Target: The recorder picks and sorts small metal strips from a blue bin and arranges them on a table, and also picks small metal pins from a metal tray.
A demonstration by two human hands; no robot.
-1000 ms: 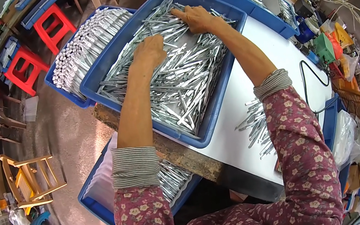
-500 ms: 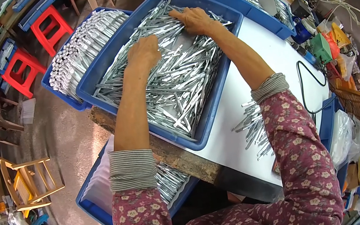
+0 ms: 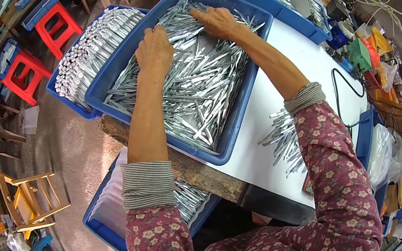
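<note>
1. Metal strips [image 3: 206, 76] lie heaped, criss-crossed, inside the blue tray [image 3: 247, 101] on the white table [image 3: 255, 161].
2. Left hand [image 3: 154, 51] — fingers curled, over the heap; from here I cannot tell what it grips.
3. Right hand [image 3: 219, 22] — forefinger extended, others bent, at the strips; hold unclear.

Head camera: left fisheye, worn, facing steeply down
Near edge: maroon floral cloth sleeves [image 3: 159, 249]
Beyond sleeves: blue rectangular plastic tray [image 3: 227, 148], from above
</note>
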